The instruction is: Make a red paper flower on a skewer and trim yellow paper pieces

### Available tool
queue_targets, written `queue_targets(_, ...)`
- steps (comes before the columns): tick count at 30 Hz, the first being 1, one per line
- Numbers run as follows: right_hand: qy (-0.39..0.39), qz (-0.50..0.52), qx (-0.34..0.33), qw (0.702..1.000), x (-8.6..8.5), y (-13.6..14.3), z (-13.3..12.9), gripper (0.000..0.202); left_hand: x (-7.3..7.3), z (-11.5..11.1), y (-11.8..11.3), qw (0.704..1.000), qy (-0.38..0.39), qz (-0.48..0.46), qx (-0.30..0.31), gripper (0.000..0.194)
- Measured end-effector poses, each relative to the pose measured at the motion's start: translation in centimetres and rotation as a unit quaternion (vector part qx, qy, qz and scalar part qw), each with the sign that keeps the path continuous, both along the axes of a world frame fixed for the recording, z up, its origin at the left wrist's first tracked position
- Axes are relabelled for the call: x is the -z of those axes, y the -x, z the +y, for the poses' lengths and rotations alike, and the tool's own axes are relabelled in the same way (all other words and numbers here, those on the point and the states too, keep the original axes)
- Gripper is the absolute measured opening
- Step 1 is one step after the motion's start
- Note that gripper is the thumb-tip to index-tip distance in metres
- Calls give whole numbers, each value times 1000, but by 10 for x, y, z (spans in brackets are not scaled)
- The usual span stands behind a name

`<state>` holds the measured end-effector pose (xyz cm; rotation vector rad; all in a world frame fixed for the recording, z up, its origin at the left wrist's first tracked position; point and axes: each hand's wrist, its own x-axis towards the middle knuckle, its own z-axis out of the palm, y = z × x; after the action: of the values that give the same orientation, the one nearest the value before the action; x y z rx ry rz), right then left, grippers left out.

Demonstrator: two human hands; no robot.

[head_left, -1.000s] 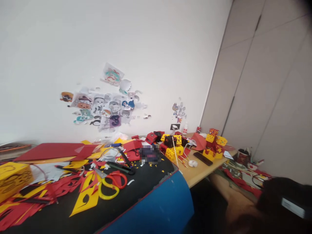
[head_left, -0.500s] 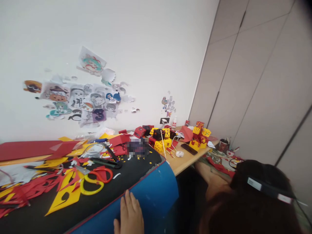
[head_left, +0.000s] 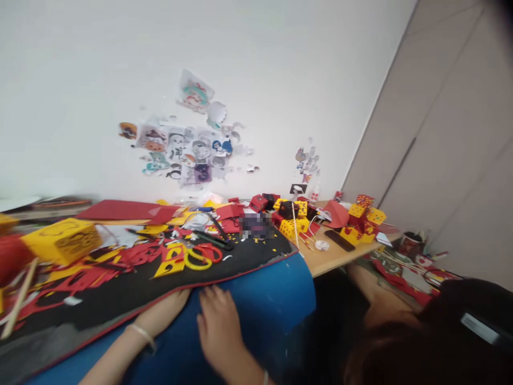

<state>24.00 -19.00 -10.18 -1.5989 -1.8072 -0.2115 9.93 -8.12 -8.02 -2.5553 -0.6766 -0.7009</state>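
A black mat [head_left: 216, 268] with a red-trimmed edge covers the table, with a smooth blue sheet [head_left: 276, 294] along its front. My left hand [head_left: 179, 300], below a pale wristband, reaches to the red edge; its fingers are hidden there. Beside it my right hand [head_left: 218, 315] lies on the blue sheet, fingers stretched toward the same edge, holding nothing I can see. On the mat just beyond are scissors [head_left: 199, 259] with yellow and red handles, a yellow cut-out sheet [head_left: 168, 263] and red paper scraps [head_left: 140, 258].
At left stand a yellow patterned paper box [head_left: 62, 241] and a wooden stick [head_left: 20, 297]. Yellow and red paper boxes [head_left: 294, 227], a phone [head_left: 340, 240] and a white oval object [head_left: 321, 245] are farther right. Another person [head_left: 436, 331] is close on my right.
The view has swung left, so the scene sits farther right in it. My left hand has come into view at the mat's edge. My right hand still lies on the blue sheet.
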Motion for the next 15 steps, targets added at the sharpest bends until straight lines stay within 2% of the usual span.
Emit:
queue_targets(1, 21, -3, 17, 1000, -11, -15, 6, 40, -6, 1, -2, 997, 78, -22, -13, 53)
queue_targets(2, 49, -6, 49, 998, -21, -31, 14, 34, -13, 2, -3, 994, 103, -29, -28, 50)
queue_targets(4, 66, -7, 62, 996, -35, -64, 33, 33, -26, 4, 0, 988, 139, -37, -50, 41)
queue_targets(7, 83, -19, 48, 995, -39, -97, 59, 36, -43, 6, 7, 979, 182, -47, -73, 42)
queue_targets(11, 103, -30, 28, 994, -32, -98, 75, 36, -55, 7, 11, 970, 226, -45, -78, 43)
queue_targets(15, 113, -30, 24, 993, -31, -87, 80, 36, -56, -1, 8, 962, 251, -53, -96, 51)
